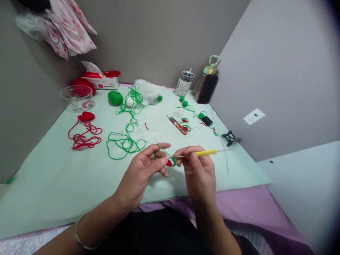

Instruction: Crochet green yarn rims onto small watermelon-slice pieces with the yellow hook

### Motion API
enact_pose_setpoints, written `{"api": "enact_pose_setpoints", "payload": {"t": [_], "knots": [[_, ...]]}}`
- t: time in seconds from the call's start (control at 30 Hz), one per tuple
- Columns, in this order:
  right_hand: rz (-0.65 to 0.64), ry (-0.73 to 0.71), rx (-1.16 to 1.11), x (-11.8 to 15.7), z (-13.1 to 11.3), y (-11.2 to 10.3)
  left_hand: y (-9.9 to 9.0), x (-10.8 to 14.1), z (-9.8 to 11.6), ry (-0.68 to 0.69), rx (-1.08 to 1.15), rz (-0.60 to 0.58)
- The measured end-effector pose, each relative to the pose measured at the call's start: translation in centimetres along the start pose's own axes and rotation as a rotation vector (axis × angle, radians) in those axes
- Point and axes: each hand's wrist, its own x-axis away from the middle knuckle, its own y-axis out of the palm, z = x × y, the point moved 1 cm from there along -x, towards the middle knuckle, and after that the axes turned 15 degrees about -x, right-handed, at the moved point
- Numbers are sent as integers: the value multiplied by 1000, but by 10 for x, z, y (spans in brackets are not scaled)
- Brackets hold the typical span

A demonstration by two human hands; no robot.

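While my left hand (148, 165) pinches a small crocheted piece (170, 162) between thumb and fingers, my right hand (198, 166) is closed around the yellow handle of a crochet hook (206, 153), its metal shaft reaching to the top of the work. I hold both above the worktop (87, 180), near the middle of its front edge.

The red part and a white band show on the piece, with green along its outer side, so I judge the red and white to be worked and the green to be the stage in hand. A green strand (165, 150) runs from the piece over my left index finger, so the green does not look fastened off. My fingers cover part of the edge, and I cannot tell how many stitches are left.

Inward from the worktop's right edge, beside the orange-handled snips (181, 128), lie two small pieces in similar colours (185, 120), which look further along than mine. Small green balls (185, 103) sit toward the far right corner; whether they are complete, I cannot tell. White stuffing (150, 92) lies loose by the far edge, and plenty of green yarn (124, 143) trails across the left half.
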Motion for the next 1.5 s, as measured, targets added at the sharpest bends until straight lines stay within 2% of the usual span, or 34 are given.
{"api": "enact_pose_setpoints", "payload": {"t": [0.1, 0.2, 0.3, 0.43, 0.5, 0.57, 0.67, 0.73, 0.8, 0.9, 1.0, 1.1, 1.17, 1.23, 1.3, 1.37, 1.5], "knots": [[-34, -20, 53, -1, -3, 0, -2, 1, -2, 21, -29, 9], [-76, -113, 209, 3, -8, 0, -3, 1, -5, 78, -89, 29], [-145, -266, 432, 9, -12, 2, -3, 2, -5, 112, -140, 66], [-335, -522, 781, 16, -10, 6, 0, 2, -5, 120, -155, 103], [-369, -660, 984, 18, -6, 6, 1, 2, -5, 78, -85, 79], [-344, -722, 1036, 19, -2, 5, 0, 1, -5, -42, 39, 2], [-208, -561, 753, 13, -2, 3, -4, 0, -2, -191, 193, -86], [-116, -394, 494, 8, -3, 3, -5, -1, 2, -179, 211, -85], [-94, -297, 345, 4, -3, 5, -3, -1, 4, -129, 177, -74], [-138, -302, 381, 3, -1, 8, 1, -1, 3, -64, 96, -55], [-154, -391, 557, 9, 1, 9, 3, -2, -1, -34, 57, -8], [-243, -576, 792, 14, 2, 8, 2, -3, -4, -85, 132, -21], [-246, -610, 807, 14, 0, 7, -1, -4, -4, -154, 201, -59], [-145, -509, 647, 10, -3, 5, -4, -5, -2, -195, 241, -64], [-54, -364, 433, 6, -5, 5, -5, -5, 1, -175, 237, -38], [-53, -271, 312, 3, -4, 7, -4, -4, 2, -111, 183, -8], [-91, -184, 314, 1, 2, 7, 0, -1, 2, -16, 46, 10]]}}
